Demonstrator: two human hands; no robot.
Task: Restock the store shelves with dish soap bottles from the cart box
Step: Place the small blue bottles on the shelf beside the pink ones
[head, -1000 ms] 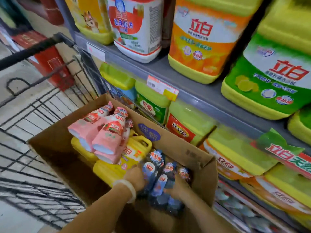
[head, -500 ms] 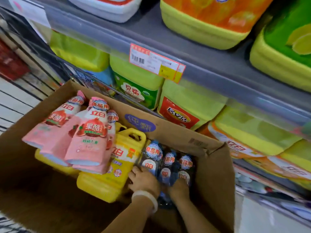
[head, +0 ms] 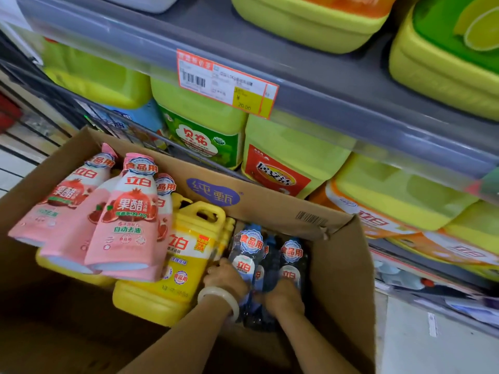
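Reaching down into the cardboard box [head: 270, 209], both hands go for the dark blue bottles [head: 270, 261] packed in its right corner. That is all from the one head view.

The left hand [head: 225, 279] has its fingers curled over the left side of the bunch, just beside the yellow jug [head: 183, 265]. The right hand [head: 285, 296] holds the bottom end of the bunch. Each grip looks closed on the blue bottles, though the fingertips are hidden.

The blue bottles sit tight between the yellow jug and the box wall. Pink bottles [head: 118, 220] lie on top of the jugs, well to the left.

To do this step well, I think the hands should lift the bunch straight up, so it does not catch on the box wall or bump the jug. Holding low on the bottles would probably keep them from slipping out.

The shelf [head: 337, 103] is just behind the box and full of big green and yellow jugs, so a free spot must be found first.
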